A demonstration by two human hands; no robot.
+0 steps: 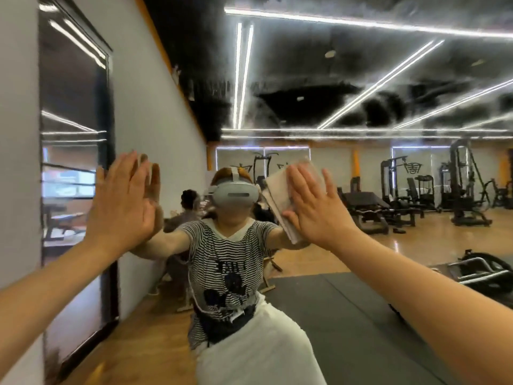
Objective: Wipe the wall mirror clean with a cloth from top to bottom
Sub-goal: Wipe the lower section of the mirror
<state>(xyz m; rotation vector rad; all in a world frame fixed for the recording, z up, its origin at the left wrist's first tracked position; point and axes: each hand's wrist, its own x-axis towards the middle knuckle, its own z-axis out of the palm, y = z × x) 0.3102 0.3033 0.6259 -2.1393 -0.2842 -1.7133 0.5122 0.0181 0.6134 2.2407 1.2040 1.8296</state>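
Observation:
The wall mirror [347, 79] fills nearly the whole view and reflects a gym and my own figure. My right hand [316, 204] lies flat with straight fingers on a folded white cloth [280, 195], pressing it against the glass at about head height. My left hand [125, 201] is raised at the same height, palm flat against the mirror with fingers straight, meeting its own reflection. It holds nothing.
A grey wall with a dark-framed glass panel [75, 162] runs along the left. The reflection shows weight machines [458, 190], benches, a dark floor mat [347, 315], a wooden floor and a seated person [188, 201] behind me.

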